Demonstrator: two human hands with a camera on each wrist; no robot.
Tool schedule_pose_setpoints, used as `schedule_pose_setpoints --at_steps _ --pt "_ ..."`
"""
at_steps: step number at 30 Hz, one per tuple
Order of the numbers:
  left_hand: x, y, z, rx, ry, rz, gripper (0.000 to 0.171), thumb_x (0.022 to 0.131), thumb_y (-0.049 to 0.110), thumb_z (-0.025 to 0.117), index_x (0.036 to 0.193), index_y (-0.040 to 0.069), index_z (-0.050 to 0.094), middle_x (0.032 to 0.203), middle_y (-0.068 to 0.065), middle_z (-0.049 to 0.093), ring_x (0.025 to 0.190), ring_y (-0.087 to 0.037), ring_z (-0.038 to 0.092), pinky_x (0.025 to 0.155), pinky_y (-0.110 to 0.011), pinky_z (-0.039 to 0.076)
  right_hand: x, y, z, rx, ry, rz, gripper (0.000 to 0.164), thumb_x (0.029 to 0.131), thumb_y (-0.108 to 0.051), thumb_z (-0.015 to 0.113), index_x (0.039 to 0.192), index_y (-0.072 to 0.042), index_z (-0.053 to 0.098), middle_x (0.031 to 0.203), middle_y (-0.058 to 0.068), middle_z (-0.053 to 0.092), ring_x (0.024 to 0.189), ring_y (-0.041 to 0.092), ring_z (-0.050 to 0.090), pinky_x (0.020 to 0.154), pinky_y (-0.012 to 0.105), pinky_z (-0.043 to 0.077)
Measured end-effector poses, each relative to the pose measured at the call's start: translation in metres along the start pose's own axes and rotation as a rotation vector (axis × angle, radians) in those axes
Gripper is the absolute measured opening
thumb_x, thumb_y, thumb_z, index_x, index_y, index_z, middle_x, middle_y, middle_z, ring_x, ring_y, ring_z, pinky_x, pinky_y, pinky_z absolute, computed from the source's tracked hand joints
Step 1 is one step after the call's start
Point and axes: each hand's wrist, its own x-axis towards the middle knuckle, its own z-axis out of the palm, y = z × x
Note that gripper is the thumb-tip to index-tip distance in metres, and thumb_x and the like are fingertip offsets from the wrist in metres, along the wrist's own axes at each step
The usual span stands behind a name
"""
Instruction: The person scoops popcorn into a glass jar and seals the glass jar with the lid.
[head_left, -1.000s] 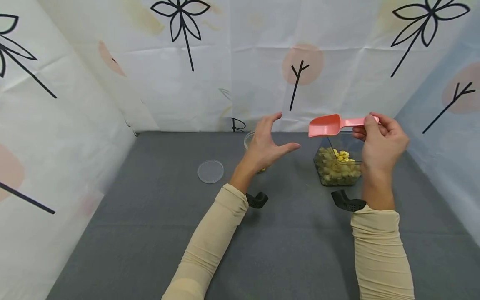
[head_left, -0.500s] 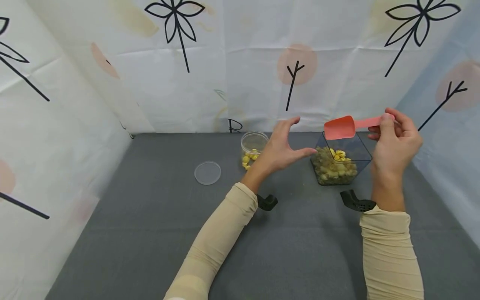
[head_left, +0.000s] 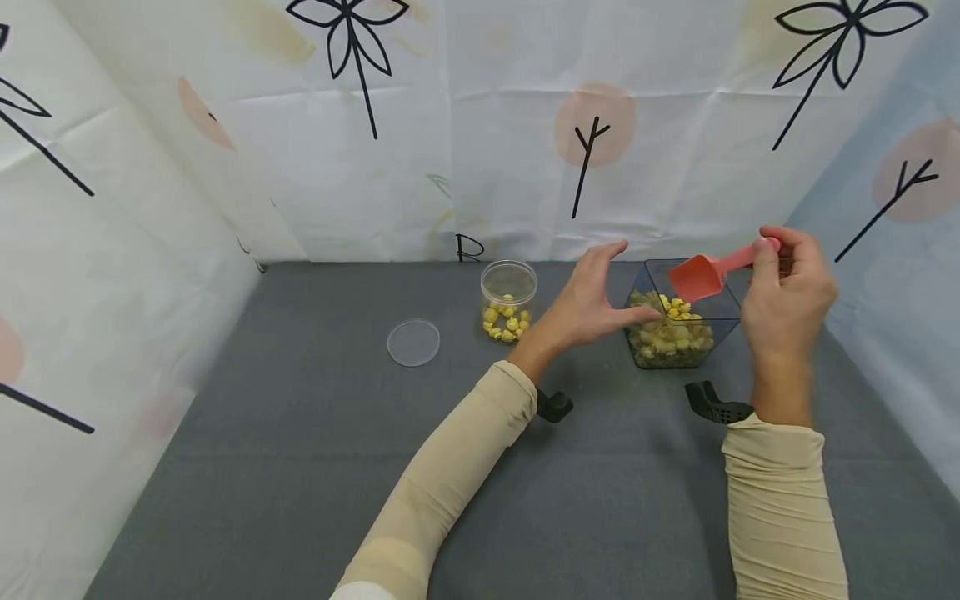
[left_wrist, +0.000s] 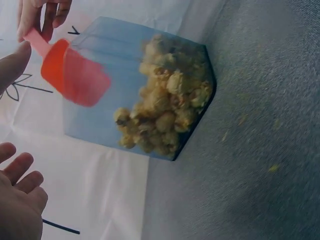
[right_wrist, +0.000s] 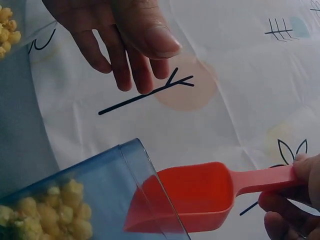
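Observation:
My right hand [head_left: 793,287] pinches the handle of a coral-pink scoop [head_left: 697,277]. In the right wrist view the bare scoop [right_wrist: 195,197] tilts down, its tip inside the rim of a clear, bluish square container [right_wrist: 107,170]. Popcorn [left_wrist: 167,95] fills roughly the lower half of that container. Just left of the container, my left hand [head_left: 588,304] is held with thumb and fingers spread apart, nothing between them. Its thumb overlaps the container's near left side in the head view.
A round clear jar [head_left: 509,292] with some yellow popcorn stands left of my left hand, its top uncovered. Further left a clear round lid [head_left: 413,342] lies flat on the grey table [head_left: 300,500]. White patterned cloth [head_left: 510,150] walls the back and sides.
My left hand has moved right, from in front of the jar to the square container's side. The right hand has shifted slightly right, and the scoop has tipped down into the container's opening.

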Motion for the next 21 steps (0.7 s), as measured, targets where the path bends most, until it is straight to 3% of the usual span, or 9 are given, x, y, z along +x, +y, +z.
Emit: schedule_pose_setpoints --at_steps 4,8,12,21 --pt "0.004 0.0 0.009 0.005 -0.014 -0.006 0.104 0.084 0.056 0.078 0.163 0.025 0.019 0.167 0.005 0.026 0.154 -0.013 0.028 0.122 -0.039 0.037 -0.003 0.004 -0.003 -0.081 -0.048 -0.083 0.031 0.105 -0.024 0.059 0.124 -0.003 0.071 0.098 -0.026 0.056 0.08 -0.013 0.047 0.074 0.012 0.037" --pt "0.009 0.001 0.02 -0.005 -0.026 -0.018 0.106 0.083 0.057 0.079 0.164 0.027 0.017 0.166 0.006 0.026 0.153 -0.013 0.03 0.121 -0.039 0.038 -0.005 0.008 -0.002 -0.117 -0.069 -0.139 0.033 0.104 -0.026 0.059 0.124 -0.002 0.071 0.104 0.0 0.068 0.081 -0.016 0.045 0.075 0.01 0.036" --pt "0.013 0.0 0.028 -0.008 -0.022 -0.037 0.115 0.08 0.061 0.08 0.165 0.03 0.009 0.168 0.007 0.022 0.154 -0.013 0.029 0.121 -0.04 0.039 -0.005 0.009 -0.002 -0.13 -0.093 -0.199 0.033 0.104 -0.025 0.06 0.122 0.001 0.071 0.109 0.021 0.069 0.083 -0.02 0.042 0.077 0.007 0.035" --pt "0.023 -0.002 0.045 0.004 0.009 -0.025 0.121 0.077 0.063 0.081 0.165 0.03 0.005 0.168 0.009 0.02 0.155 -0.01 0.026 0.121 -0.036 0.038 -0.005 0.016 0.005 -0.124 -0.117 -0.324 0.024 0.1 -0.018 0.066 0.113 0.0 0.077 0.097 0.027 0.07 0.081 -0.021 0.04 0.077 0.004 0.032"
